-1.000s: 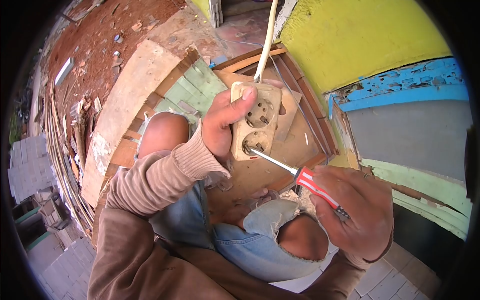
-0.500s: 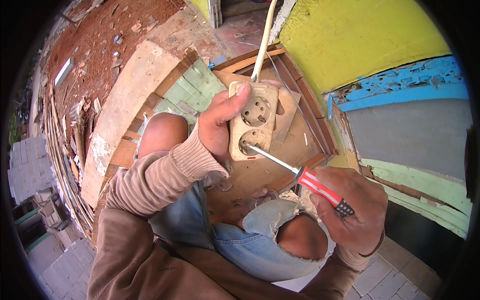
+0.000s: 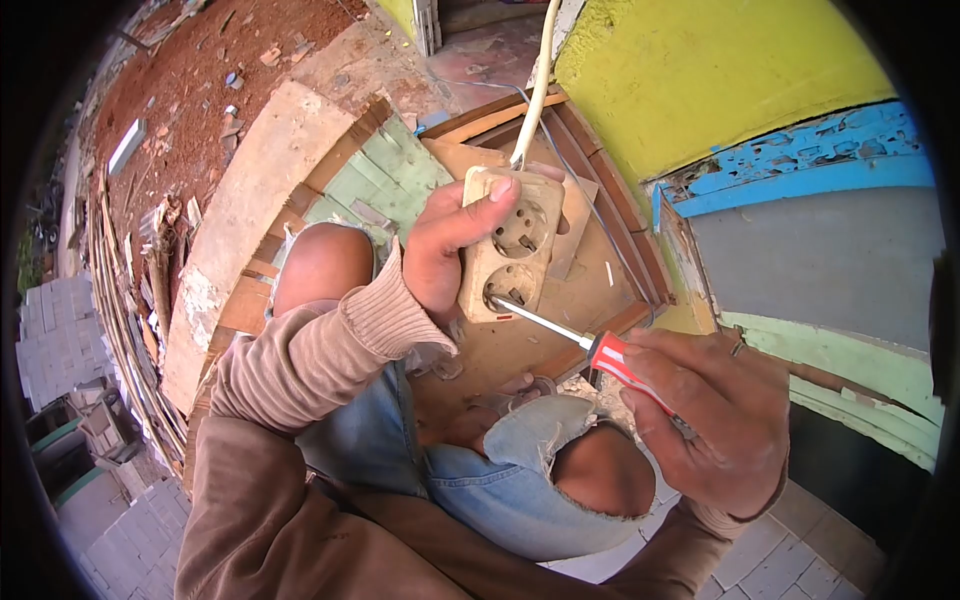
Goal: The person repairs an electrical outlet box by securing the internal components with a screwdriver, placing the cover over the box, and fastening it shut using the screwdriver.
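Note:
My left hand (image 3: 447, 237) grips a worn cream two-outlet power socket (image 3: 486, 262) by its left side, thumb lying across the upper front. A thick off-white cable (image 3: 541, 85) runs up from the top of the socket. In my right hand (image 3: 715, 425) is a screwdriver (image 3: 612, 362) with a red, white and black handle, fingers wrapped round it. Its metal shaft points up and left, and the tip sits inside the lower outlet. Whether the tip touches a screw there is too small to tell.
Below the socket lies a brown wooden panel (image 3: 590, 262) with raised edges. Boards (image 3: 265, 160) and thin sticks (image 3: 130, 300) lie to the left, by red soil. A yellow wall (image 3: 720, 80) and a blue-framed grey panel (image 3: 820, 270) stand at the right. A thin grey wire (image 3: 590, 195) crosses the panel.
The right hand has turned around the screwdriver handle, its fingers stretching further forward and covering more of it. The socket has tilted slightly, its top leaning right. The screwdriver tip stays in the lower outlet.

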The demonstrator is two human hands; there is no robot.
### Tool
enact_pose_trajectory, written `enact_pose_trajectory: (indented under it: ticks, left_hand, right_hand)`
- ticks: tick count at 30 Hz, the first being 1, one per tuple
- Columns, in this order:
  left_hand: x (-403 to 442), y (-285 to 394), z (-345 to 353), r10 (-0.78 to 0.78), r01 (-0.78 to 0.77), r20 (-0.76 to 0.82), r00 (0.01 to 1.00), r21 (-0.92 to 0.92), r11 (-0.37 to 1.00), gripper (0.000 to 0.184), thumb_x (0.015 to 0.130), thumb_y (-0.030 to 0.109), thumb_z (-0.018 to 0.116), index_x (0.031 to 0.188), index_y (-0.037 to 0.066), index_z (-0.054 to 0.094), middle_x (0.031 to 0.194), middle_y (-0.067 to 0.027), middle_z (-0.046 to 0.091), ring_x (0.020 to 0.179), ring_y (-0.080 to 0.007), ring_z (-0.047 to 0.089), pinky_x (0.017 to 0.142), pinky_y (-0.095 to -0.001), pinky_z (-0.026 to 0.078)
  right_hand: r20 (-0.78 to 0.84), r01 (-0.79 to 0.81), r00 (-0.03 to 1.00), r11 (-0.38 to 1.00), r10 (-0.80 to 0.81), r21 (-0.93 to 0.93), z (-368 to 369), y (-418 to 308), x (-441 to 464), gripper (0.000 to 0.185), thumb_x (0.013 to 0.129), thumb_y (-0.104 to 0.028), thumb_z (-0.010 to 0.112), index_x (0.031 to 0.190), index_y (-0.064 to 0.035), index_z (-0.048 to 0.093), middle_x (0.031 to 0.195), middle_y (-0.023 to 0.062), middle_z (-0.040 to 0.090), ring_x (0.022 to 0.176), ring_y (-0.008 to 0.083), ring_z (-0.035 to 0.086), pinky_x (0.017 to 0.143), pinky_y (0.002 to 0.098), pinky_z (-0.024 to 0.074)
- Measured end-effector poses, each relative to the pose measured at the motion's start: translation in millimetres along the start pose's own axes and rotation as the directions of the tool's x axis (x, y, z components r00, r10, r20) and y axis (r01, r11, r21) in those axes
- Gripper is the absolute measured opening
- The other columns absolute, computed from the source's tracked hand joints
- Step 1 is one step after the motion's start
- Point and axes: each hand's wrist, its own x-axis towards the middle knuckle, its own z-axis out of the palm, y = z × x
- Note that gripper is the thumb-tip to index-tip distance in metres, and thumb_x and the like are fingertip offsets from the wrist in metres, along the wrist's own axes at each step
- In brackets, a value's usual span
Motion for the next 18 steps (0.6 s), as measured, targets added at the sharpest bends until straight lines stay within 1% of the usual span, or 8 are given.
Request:
enact_pose_trajectory:
  ticks: [2, 4, 8, 10, 13, 15, 18]
  left_hand:
    - [0, -1, 0, 0.005, -0.005, -0.005, 1.0, -0.004, 1.0, 0.05, 0.101, 0.035, 0.053, 0.131, -0.005, 0.055, 0.105, -0.014, 0.07, 0.092, -0.0188, 0.069, 0.083, -0.0305, 0.056]
    - [0, -1, 1, 0.01, -0.01, -0.01, 1.0, -0.007, 1.0, 0.049, 0.101, 0.035, 0.054, 0.13, -0.005, 0.055, 0.105, -0.0139, 0.07, 0.092, -0.0185, 0.069, 0.083, -0.0305, 0.056]
    - [-2, 0, 2, -0.006, 0.006, -0.017, 1.0, -0.02, 1.0, 0.047, 0.101, 0.033, 0.055, 0.129, -0.005, 0.056, 0.105, -0.0134, 0.07, 0.092, -0.0176, 0.069, 0.082, -0.0298, 0.056]
    - [-1, 0, 3, -0.01, 0.009, -0.017, 1.0, -0.025, 1.0, 0.046, 0.101, 0.032, 0.055, 0.128, -0.005, 0.056, 0.105, -0.0131, 0.07, 0.092, -0.0174, 0.069, 0.082, -0.0295, 0.056]
    - [-1, 2, 6, -0.009, 0.01, -0.025, 1.0, 0.025, 1.0, 0.045, 0.1, 0.031, 0.057, 0.127, -0.005, 0.057, 0.105, -0.0123, 0.07, 0.092, -0.017, 0.069, 0.082, -0.0293, 0.055]
    - [-1, 1, 12, -0.005, 0.021, -0.107, 0.994, 0.147, 0.989, 0.064, 0.096, 0.043, 0.054, 0.135, -0.008, 0.052, 0.105, -0.0153, 0.067, 0.09, -0.0176, 0.063, 0.078, -0.0284, 0.05]
    - [-2, 0, 14, 0.007, 0.01, -0.101, 0.995, 0.163, 0.987, 0.063, 0.096, 0.042, 0.054, 0.134, -0.007, 0.052, 0.104, -0.0153, 0.068, 0.092, -0.0172, 0.062, 0.079, -0.0285, 0.05]
  right_hand:
    - [0.012, 0.003, 1.0, 1.0, -0.003, -0.029, -4, -4, 0, 0.035, 0.07, -0.003, 0.079, 0.105, -0.0063, 0.072, 0.098, 0.0089, 0.071, 0.065, 0.0227, 0.065, 0.053, 0.0327, 0.0504]
    - [0.073, -0.085, 0.994, 0.996, 0.087, -0.03, -10, -10, -1, 0.034, 0.068, 0.001, 0.079, 0.101, -0.0022, 0.071, 0.099, 0.0142, 0.072, 0.073, 0.0296, 0.069, 0.064, 0.0373, 0.0523]
    - [0.093, -0.081, 0.992, 0.995, 0.087, -0.06, -17, -12, -2, 0.035, 0.067, 0.001, 0.079, 0.101, -0.002, 0.071, 0.099, 0.0144, 0.072, 0.073, 0.0296, 0.069, 0.064, 0.0375, 0.0527]
    - [0.059, -0.072, 0.995, 0.996, 0.075, -0.057, -16, -11, -3, 0.035, 0.067, 0.001, 0.079, 0.1, -0.0019, 0.072, 0.099, 0.0142, 0.072, 0.072, 0.0292, 0.069, 0.065, 0.0376, 0.0527]
    - [0.073, -0.058, 0.995, 0.997, 0.062, -0.05, -16, -13, -1, 0.036, 0.066, 0.001, 0.079, 0.101, -0.0023, 0.072, 0.098, 0.0131, 0.072, 0.071, 0.0288, 0.068, 0.063, 0.0371, 0.0515]
    - [0.092, -0.056, 0.994, 0.996, 0.062, -0.069, -15, -15, 0, 0.036, 0.066, 0.0, 0.079, 0.101, -0.0026, 0.072, 0.099, 0.0126, 0.072, 0.071, 0.0286, 0.068, 0.062, 0.0374, 0.0508]
    - [0.116, -0.036, 0.992, 0.992, 0.05, -0.122, -14, -18, 3, 0.035, 0.066, 0.0, 0.079, 0.101, -0.0032, 0.072, 0.099, 0.0119, 0.072, 0.07, 0.0284, 0.067, 0.06, 0.0379, 0.0494]
